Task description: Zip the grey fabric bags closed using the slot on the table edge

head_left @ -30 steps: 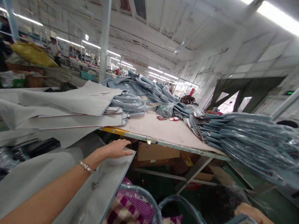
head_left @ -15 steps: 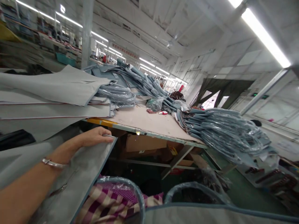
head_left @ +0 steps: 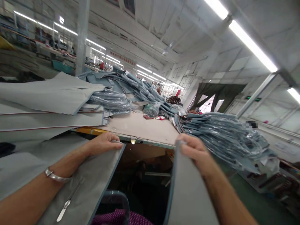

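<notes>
Table (head_left: pixel 145 128) — grey sheets (head_left: pixel 47 93) left, shiny bundles (head_left: pixel 225 131) right, plastic bag (head_left: pixel 152 109) between.

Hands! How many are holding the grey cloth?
2: the left hand pinches grey cloth on the picture's left; the right hand grips grey cloth on its right. No other holding hands show.

Single view, head-worn. Your camera looks from above and behind your own hands, facing forward and down across the table (head_left: pixel 138 126). Your left hand (head_left: pixel 103 144) and right hand (head_left: pixel 193 148) sit close, either side of frame centre; your forearms (head_left: pixel 32 195) enter nearer still, from lower left and lower right. Coverage wide: ceiling (head_left: pixel 187 18) spans the top. Table's front edge slopes down rightward.
</notes>
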`<state>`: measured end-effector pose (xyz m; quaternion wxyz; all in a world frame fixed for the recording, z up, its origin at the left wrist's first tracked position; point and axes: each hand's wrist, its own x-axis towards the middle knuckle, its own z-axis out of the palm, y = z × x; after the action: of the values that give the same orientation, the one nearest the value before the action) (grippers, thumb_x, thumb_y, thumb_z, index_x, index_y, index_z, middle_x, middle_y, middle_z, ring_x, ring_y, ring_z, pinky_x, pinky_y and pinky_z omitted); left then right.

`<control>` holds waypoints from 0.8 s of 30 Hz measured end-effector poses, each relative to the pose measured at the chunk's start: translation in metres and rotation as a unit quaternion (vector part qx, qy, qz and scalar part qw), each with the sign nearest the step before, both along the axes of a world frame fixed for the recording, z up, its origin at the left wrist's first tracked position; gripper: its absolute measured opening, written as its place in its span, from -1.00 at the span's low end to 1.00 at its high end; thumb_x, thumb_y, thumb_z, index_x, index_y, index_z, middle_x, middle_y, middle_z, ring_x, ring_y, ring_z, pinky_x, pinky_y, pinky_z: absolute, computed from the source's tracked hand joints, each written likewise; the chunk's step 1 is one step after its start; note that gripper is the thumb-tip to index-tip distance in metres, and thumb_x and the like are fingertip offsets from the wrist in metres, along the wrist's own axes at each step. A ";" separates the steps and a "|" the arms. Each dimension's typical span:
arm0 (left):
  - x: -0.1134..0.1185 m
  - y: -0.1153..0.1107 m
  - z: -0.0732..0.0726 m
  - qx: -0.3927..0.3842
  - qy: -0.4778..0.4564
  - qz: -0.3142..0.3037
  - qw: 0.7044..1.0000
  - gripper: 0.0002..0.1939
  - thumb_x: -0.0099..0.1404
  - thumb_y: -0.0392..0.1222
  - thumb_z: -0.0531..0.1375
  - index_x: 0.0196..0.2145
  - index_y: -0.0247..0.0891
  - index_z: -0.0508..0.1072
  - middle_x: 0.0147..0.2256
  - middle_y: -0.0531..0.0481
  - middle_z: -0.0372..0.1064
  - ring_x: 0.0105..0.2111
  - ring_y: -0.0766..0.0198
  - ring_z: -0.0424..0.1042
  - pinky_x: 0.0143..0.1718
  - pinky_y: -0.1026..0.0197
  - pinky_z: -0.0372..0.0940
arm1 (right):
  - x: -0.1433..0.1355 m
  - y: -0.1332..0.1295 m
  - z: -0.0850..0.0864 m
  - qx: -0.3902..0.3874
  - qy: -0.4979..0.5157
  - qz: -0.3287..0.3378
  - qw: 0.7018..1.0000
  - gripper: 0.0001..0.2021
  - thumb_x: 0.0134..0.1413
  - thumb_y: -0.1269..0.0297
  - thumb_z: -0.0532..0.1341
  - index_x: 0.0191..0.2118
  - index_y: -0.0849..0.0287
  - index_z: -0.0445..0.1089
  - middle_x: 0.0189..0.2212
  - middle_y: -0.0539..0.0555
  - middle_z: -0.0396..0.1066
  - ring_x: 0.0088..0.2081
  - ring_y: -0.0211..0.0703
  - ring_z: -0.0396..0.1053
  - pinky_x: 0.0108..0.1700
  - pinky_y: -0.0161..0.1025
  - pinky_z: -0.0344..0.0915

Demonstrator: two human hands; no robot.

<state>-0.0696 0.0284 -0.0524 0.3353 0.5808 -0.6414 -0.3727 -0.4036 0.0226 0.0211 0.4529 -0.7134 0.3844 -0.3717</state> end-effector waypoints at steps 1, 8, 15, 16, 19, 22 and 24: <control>0.000 -0.004 -0.007 0.015 0.012 0.004 1.000 -0.53 -0.04 0.23 0.28 -0.54 -0.31 0.46 -0.60 0.09 0.23 -0.53 0.29 0.20 -0.50 0.32 0.04 | 0.016 -0.012 -0.012 0.000 0.022 0.042 0.999 -0.58 0.05 -0.11 0.35 -0.37 0.21 0.38 -0.59 -0.10 0.22 -0.59 -0.34 0.11 -0.54 -0.36 0.04; 0.003 -0.025 -0.039 0.113 0.093 0.017 0.989 -0.51 -0.06 0.26 0.32 -0.52 -0.31 0.50 -0.58 0.06 0.31 -0.53 0.30 0.24 -0.47 0.31 0.12 | 0.084 -0.068 -0.113 0.035 0.142 0.138 0.979 -0.78 0.05 0.12 0.25 -0.35 0.19 0.35 -0.47 -0.06 0.25 -0.39 -0.24 0.17 -0.37 -0.33 0.08; -0.009 -0.060 -0.028 0.135 0.099 0.043 0.985 -0.57 -0.16 0.20 0.34 -0.58 -0.25 0.49 -0.64 0.08 0.27 -0.57 0.30 0.21 -0.53 0.30 0.07 | 0.082 -0.085 -0.105 0.141 0.041 0.096 0.985 -0.58 0.02 -0.10 0.34 -0.43 0.19 0.30 -0.57 -0.10 0.16 -0.52 -0.32 0.04 -0.46 -0.35 -0.01; -0.011 -0.064 -0.027 0.136 0.093 0.046 0.985 -0.59 -0.17 0.19 0.33 -0.59 -0.24 0.49 -0.64 0.08 0.27 -0.58 0.29 0.21 -0.54 0.30 0.06 | 0.083 -0.087 -0.103 0.155 0.023 0.090 0.983 -0.55 -0.01 -0.14 0.36 -0.42 0.18 0.30 -0.58 -0.10 0.18 -0.54 -0.33 0.04 -0.48 -0.35 -0.01; -0.013 -0.071 -0.032 0.153 0.111 0.051 0.981 -0.61 -0.21 0.16 0.33 -0.64 -0.24 0.45 -0.66 0.09 0.22 -0.59 0.31 0.17 -0.54 0.30 0.03 | 0.086 -0.091 -0.103 0.169 -0.003 0.083 0.982 -0.50 -0.05 -0.18 0.39 -0.44 0.18 0.29 -0.60 -0.09 0.18 -0.57 -0.35 0.03 -0.52 -0.37 -0.03; -0.010 -0.072 -0.042 0.193 0.163 0.053 0.966 -0.61 -0.21 0.14 0.37 -0.66 -0.24 0.42 -0.66 0.10 0.21 -0.59 0.33 0.16 -0.53 0.30 0.03 | 0.088 -0.095 -0.112 0.176 -0.012 0.084 0.981 -0.49 -0.05 -0.17 0.39 -0.49 0.18 0.24 -0.63 -0.11 0.13 -0.59 -0.38 -0.01 -0.55 -0.38 -0.06; -0.008 -0.072 -0.048 0.204 0.181 0.045 0.961 -0.60 -0.20 0.14 0.40 -0.64 -0.24 0.43 -0.65 0.10 0.22 -0.59 0.32 0.16 -0.52 0.29 0.06 | 0.090 -0.098 -0.117 0.176 -0.019 0.092 0.980 -0.49 -0.04 -0.14 0.39 -0.53 0.17 0.21 -0.63 -0.11 0.09 -0.59 -0.39 -0.03 -0.56 -0.38 -0.08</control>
<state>-0.0778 -0.0435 -0.1003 0.3368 0.5881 -0.4538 -0.5785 -0.3134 -0.0750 -0.0962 0.6113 -0.6472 0.3679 -0.2685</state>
